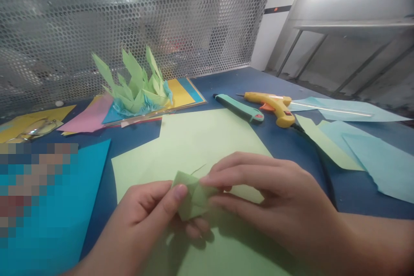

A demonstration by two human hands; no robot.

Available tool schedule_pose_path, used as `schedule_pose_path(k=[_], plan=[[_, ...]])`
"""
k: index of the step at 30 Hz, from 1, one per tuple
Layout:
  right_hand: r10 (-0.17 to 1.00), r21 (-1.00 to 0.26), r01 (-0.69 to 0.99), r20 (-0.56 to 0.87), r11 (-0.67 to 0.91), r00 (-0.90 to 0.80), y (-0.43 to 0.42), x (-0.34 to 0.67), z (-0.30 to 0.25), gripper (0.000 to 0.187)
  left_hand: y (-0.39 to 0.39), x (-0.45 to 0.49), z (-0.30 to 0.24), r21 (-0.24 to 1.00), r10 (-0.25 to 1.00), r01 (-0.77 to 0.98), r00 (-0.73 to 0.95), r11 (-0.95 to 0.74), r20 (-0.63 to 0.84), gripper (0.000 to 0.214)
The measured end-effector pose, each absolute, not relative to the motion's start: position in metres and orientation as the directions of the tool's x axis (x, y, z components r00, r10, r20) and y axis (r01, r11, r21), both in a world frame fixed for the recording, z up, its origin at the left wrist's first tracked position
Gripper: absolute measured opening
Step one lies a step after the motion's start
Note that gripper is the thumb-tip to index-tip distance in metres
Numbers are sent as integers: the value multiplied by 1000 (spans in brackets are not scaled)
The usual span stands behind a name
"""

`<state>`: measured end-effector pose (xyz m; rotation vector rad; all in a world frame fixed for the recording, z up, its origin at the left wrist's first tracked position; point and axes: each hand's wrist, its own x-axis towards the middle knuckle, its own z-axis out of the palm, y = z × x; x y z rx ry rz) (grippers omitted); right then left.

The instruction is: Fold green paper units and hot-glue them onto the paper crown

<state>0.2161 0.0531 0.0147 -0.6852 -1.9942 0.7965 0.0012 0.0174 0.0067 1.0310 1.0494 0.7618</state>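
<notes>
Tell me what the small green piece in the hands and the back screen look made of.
The green piece looks like thin matte paper: sharp creases, no shine. The back screen is likely sheet metal: silvery sheen, punched round holes.

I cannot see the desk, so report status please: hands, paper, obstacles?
Left hand and right hand both pinch folded green paper. Held over large green sheet. Nothing in the way.

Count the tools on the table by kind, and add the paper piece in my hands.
hot glue gun: 1
utility knife: 1
folded green paper piece, pinched between left hand and right hand: 1
Total: 3
</notes>
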Motion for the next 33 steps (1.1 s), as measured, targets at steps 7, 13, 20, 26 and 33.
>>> schedule_pose_path(k=[7, 13, 20, 26, 33], plan=[[654, -723, 104, 543, 683, -527, 55, 215, 17, 15, 16, -1, 7, 936, 885, -28, 336, 351, -322, 23], [662, -745, 126, 485, 655, -572, 57, 216, 14, 24, 17, 3, 6, 870, 844, -187, 401, 456, -357, 26], [562, -774, 64, 397, 630, -726, 57, 218, 13, 14, 16, 1, 2, 796, 795, -258, 455, 548, -401, 33], [533, -768, 62, 382, 638, -755, 57, 219, 11, 14, 15, 2, 1, 822, 826, -257, 416, 508, -380, 32], [501, -733, 109, 341, 672, -796, 51, 224, 13, 23, 18, 3, 1, 836, 826, -226, 415, 500, -381, 43]])
